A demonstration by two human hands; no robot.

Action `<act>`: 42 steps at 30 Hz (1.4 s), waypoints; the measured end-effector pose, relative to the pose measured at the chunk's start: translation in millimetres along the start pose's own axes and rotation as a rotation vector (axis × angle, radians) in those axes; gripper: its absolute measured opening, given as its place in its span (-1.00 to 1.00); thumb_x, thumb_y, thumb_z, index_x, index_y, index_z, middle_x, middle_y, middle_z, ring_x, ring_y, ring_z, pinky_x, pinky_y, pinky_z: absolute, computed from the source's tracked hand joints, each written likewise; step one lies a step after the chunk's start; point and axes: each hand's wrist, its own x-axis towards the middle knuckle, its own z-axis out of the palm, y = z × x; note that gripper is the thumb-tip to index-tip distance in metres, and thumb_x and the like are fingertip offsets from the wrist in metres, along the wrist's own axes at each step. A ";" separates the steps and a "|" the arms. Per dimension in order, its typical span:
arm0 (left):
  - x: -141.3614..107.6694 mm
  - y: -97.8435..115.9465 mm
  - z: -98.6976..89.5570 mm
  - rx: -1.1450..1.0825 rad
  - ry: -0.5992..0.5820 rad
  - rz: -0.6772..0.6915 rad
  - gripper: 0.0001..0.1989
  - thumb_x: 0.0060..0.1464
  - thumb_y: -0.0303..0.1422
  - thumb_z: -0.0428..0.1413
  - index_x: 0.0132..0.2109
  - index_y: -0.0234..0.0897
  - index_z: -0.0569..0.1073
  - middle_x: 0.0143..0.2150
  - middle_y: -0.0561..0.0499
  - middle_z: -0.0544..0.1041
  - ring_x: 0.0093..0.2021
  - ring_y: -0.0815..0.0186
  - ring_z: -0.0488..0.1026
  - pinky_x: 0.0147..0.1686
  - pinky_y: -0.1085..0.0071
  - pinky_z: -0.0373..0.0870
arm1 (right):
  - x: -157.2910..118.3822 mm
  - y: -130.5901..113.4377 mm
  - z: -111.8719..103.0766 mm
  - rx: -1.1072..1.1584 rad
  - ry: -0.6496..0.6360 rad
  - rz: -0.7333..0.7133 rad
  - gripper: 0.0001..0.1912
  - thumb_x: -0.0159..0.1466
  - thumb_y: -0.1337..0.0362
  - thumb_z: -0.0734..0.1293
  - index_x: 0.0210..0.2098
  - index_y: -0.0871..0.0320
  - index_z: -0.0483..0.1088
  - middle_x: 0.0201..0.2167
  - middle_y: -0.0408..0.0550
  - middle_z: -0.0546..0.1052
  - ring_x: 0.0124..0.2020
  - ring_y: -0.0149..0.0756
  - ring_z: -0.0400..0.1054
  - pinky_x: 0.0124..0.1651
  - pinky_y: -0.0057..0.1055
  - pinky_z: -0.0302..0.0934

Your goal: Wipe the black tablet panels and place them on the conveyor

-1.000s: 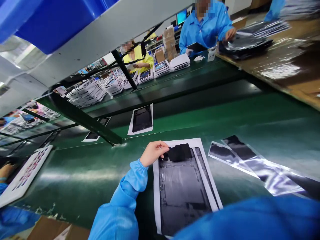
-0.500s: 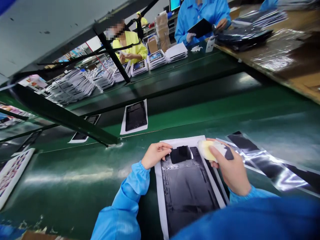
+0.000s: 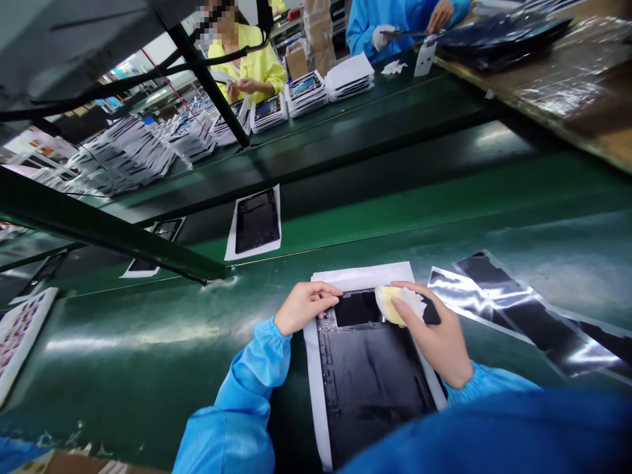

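Black sheet [image 3: 356,309]: laid across the top of the dark panel [image 3: 375,375], with its right end partly covered by the pad [image 3: 390,306].
Left hand [image 3: 307,308]: thumb and forefinger brought together at the sheet's upper left corner, which appears to be pinched; the wrist is held just off the panel's left edge.
Right hand [image 3: 441,332]: closed around the yellow-and-white pad, gripped between thumb and fingers; a dark piece [image 3: 431,309] is also seen there, but whether it belongs to the pad cannot be told.
What has changed: half a second ago the pad was held to the right of the sheet, apart from it; now it has been brought over the sheet's right end, while the left hand has been kept at its corner.
What that means: the sheet is judged to be steadied at one end and pressed or smoothed at the other.
White paper [image 3: 363,271]: spread beneath the panel, on the green bench [image 3: 148,388].
Film strips [image 3: 518,306]: left overlapping on the bench, to the right of the right hand.
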 end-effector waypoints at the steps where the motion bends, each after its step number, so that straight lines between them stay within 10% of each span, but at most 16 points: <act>1: 0.0 -0.1 0.0 0.010 0.000 -0.001 -0.78 -0.04 -0.39 0.19 -0.21 -0.37 0.59 -0.53 0.09 0.50 -0.63 0.52 0.29 -0.55 0.59 0.26 | -0.3 0.5 0.1 -0.008 -0.015 -0.005 -0.70 0.14 0.01 0.33 -0.23 0.04 0.49 -0.23 -0.07 0.61 -0.20 -0.14 0.49 -0.14 -0.25 0.38; 11: -2.0 1.0 1.1 0.080 0.013 -0.026 -0.78 -0.02 -0.36 0.19 -0.20 -0.33 0.60 -0.57 0.10 0.48 -0.63 0.48 0.31 -0.54 0.56 0.29 | -1.5 -0.5 2.0 -0.059 -0.068 -0.066 -0.73 0.19 0.03 0.30 -0.21 0.01 0.47 -0.24 -0.12 0.62 -0.25 -0.17 0.51 -0.21 -0.30 0.40; 17: -1.8 0.6 1.2 0.088 0.003 -0.010 -0.78 -0.01 -0.36 0.18 -0.20 -0.34 0.59 -0.57 0.11 0.48 -0.62 0.48 0.31 -0.53 0.57 0.27 | -1.4 -2.4 1.9 -0.086 -0.102 -0.083 -0.73 0.21 0.06 0.29 -0.17 0.02 0.47 -0.27 -0.13 0.61 -0.51 -0.31 0.44 -0.58 -0.44 0.24; 42: -2.0 -1.2 2.2 0.094 0.011 -0.003 -0.80 0.01 -0.38 0.18 -0.20 -0.34 0.59 -0.56 0.11 0.48 -0.63 0.49 0.32 -0.53 0.57 0.27 | -2.9 -2.6 0.1 -0.144 -0.140 -0.180 -0.76 0.24 0.11 0.27 -0.18 0.08 0.45 -0.37 -0.16 0.60 -0.76 -0.49 0.18 -0.63 -0.45 0.19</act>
